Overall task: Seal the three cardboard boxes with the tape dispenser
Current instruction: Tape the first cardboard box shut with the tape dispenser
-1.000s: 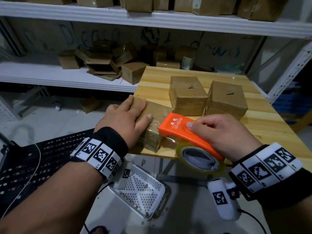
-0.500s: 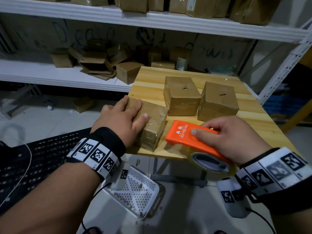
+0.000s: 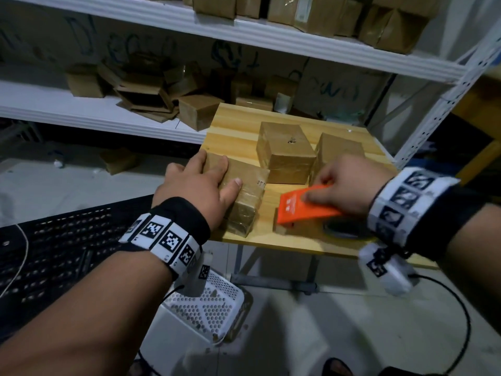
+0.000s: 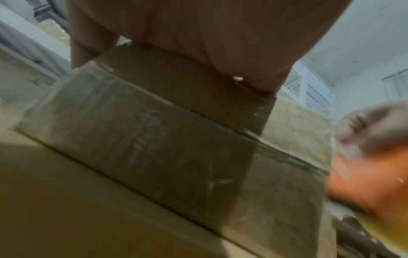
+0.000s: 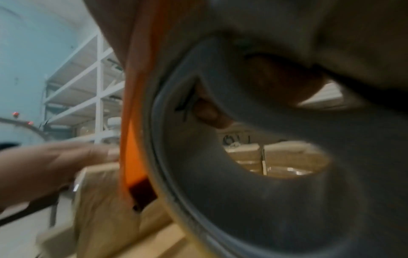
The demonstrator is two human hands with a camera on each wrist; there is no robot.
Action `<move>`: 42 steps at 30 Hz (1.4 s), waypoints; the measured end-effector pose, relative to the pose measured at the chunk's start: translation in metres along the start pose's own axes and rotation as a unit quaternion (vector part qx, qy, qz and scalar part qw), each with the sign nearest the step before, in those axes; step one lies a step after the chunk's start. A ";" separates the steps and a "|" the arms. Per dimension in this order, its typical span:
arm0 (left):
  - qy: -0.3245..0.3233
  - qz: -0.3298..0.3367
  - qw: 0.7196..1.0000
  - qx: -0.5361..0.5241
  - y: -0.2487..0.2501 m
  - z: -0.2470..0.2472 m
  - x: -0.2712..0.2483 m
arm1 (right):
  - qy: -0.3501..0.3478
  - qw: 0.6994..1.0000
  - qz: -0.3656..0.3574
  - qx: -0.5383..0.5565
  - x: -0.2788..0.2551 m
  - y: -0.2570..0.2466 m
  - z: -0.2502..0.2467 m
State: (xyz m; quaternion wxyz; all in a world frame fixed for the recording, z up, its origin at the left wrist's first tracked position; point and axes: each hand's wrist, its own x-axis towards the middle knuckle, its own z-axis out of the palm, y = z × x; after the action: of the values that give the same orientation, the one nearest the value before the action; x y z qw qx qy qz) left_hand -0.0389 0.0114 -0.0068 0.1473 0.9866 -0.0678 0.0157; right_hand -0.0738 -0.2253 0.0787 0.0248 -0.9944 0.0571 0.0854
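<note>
Three brown cardboard boxes sit on the wooden table (image 3: 238, 126). The near-left box (image 3: 248, 185) lies at the table's front left corner, with clear tape over its near face (image 4: 141, 132). My left hand (image 3: 199, 183) lies flat on its top, fingers straight, thumb on the near edge. Behind stand the middle box (image 3: 284, 150) and the right box (image 3: 339, 150). My right hand (image 3: 341, 185) grips the orange tape dispenser (image 3: 306, 208), held low over the table just right of the near-left box. Its tape roll (image 5: 253, 174) fills the right wrist view.
White metal shelving (image 3: 244, 31) with several more cardboard boxes runs behind and left of the table. A black perforated crate (image 3: 54, 253) and a white perforated basket (image 3: 208, 308) sit below the table's front edge. A cable (image 3: 461, 321) hangs from my right wrist.
My right hand has drawn the dispenser away from the near-left box's front face, to the right and onto the table. My left hand has stayed on the box top.
</note>
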 end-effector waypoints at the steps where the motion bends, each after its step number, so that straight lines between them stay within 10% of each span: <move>1: 0.000 0.000 1.000 -0.002 0.000 0.000 0.000 | 0.030 0.999 0.004 0.033 -0.003 0.002 -0.008; 5: -0.005 0.004 1.000 -0.001 0.000 -0.001 -0.001 | 0.163 0.986 0.006 0.047 -0.007 0.003 -0.008; 17: -0.007 0.013 1.000 0.012 0.007 -0.006 -0.014 | 0.166 0.979 0.074 0.093 -0.011 0.004 0.083; 22: -0.001 0.011 1.000 0.024 0.006 -0.007 -0.016 | 0.336 0.895 0.011 0.294 -0.025 -0.011 0.074; 27: 0.010 0.004 0.999 0.032 0.013 -0.005 -0.018 | 0.171 0.777 -0.052 0.604 -0.033 -0.077 0.078; 32: 0.026 0.001 0.999 0.036 0.016 0.002 -0.019 | 0.150 0.710 -0.008 0.688 -0.016 -0.102 0.104; 38: 0.055 0.004 0.998 -0.003 0.010 0.002 -0.015 | 0.042 0.733 0.028 0.678 -0.005 -0.085 0.118; 42: 0.105 -0.075 0.967 -0.221 -0.009 0.003 -0.007 | 0.078 0.707 0.006 0.703 -0.003 -0.079 0.124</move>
State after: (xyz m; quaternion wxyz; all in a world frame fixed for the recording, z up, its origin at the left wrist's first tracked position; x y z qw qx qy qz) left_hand -0.0450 0.0196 -0.0130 0.3685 0.9247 0.0204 0.0932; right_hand -0.0884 -0.1390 -0.0398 0.7117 -0.6917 0.1083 -0.0576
